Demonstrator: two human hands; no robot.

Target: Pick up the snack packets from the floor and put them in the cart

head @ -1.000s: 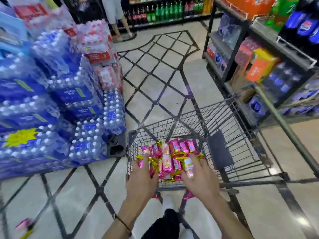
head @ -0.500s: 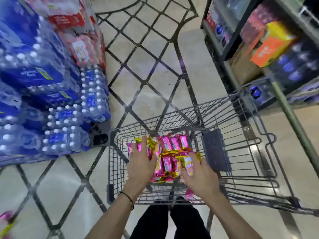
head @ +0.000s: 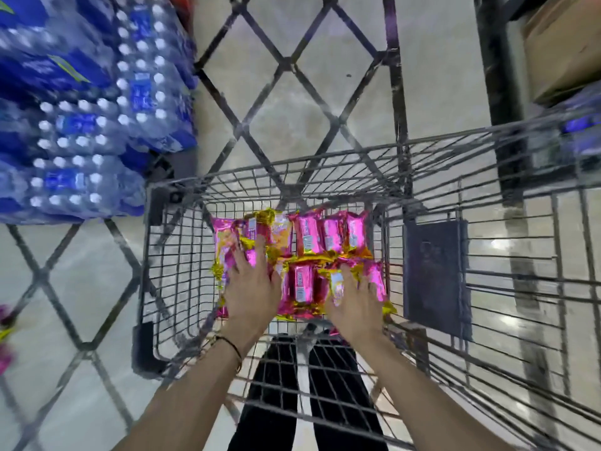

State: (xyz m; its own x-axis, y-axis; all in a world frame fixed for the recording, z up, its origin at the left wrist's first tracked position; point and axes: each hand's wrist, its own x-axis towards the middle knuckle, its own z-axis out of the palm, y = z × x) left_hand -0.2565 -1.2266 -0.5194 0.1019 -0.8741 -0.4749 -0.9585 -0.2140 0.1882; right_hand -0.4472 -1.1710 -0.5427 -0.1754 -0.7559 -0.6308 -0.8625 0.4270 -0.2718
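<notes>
Your left hand [head: 252, 288] lay palm-down on the left side of the pile of snack packets [head: 309, 252], fingers straight and spread, gripping nothing. Your right hand [head: 354, 307] lay the same way on the pile's right side, fingers fanned flat over the wrappers and closed round none of them. The packets, pink with gold ends, were heaped inside the cart [head: 325, 159], in the left part of its wire basket. You could not tell whether they rested on the bottom. A dark flat panel [head: 435, 278] stood just beside them on the right. A thin dark band [head: 232, 346] circled your left wrist. Outside the cart, more pink packets [head: 4, 333] lay blurred on the tiled floor [head: 292, 102] at the far left edge. Shrink-wrapped packs of water bottles [head: 81, 125] were stacked to the cart's left, and a cardboard box [head: 562, 43] showed at upper right.
</notes>
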